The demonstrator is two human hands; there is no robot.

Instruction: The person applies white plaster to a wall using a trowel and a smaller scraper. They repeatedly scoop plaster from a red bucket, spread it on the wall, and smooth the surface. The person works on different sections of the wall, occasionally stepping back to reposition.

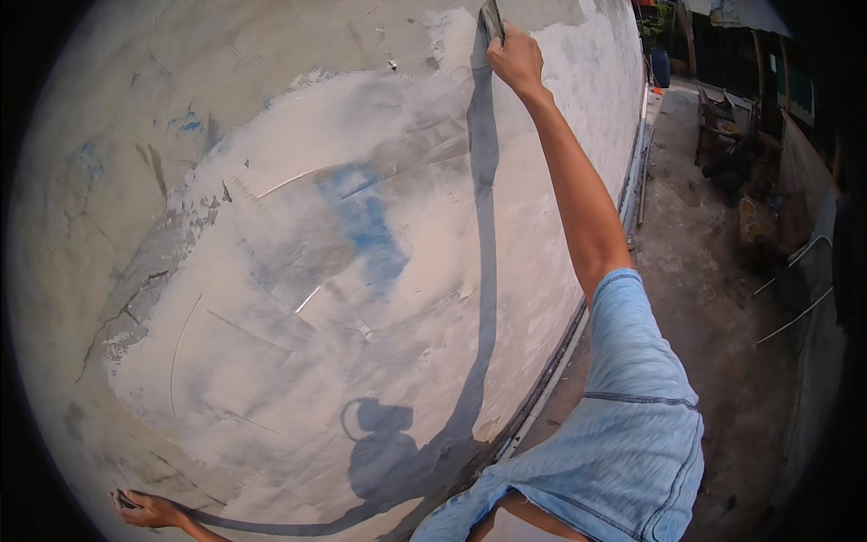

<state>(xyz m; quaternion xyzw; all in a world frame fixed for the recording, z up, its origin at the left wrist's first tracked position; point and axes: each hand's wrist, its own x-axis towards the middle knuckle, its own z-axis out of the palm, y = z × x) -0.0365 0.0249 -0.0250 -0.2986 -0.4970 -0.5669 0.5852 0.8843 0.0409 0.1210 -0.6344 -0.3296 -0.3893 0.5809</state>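
Note:
My right hand (517, 61) is raised high near the top of the view, closed around a flat plastering blade (491, 20) held at the wall (271, 208). The wall has patchy white skim coat over grey and beige plaster, with blue traces and cracks. My left hand (147, 509) is low at the far left, fingers wrapped around a small grey-dark tool (124, 499) beside the wall; its shape is mostly hidden. Shadows of my arm and head lie across the white coat.
A narrow concrete path (677, 271) runs along the wall, with white pipes (551, 385) at its base. On the right are piled furniture (722, 126), leaning sheets (799, 379), poles and sticks. A blue barrel (660, 68) stands at the far end.

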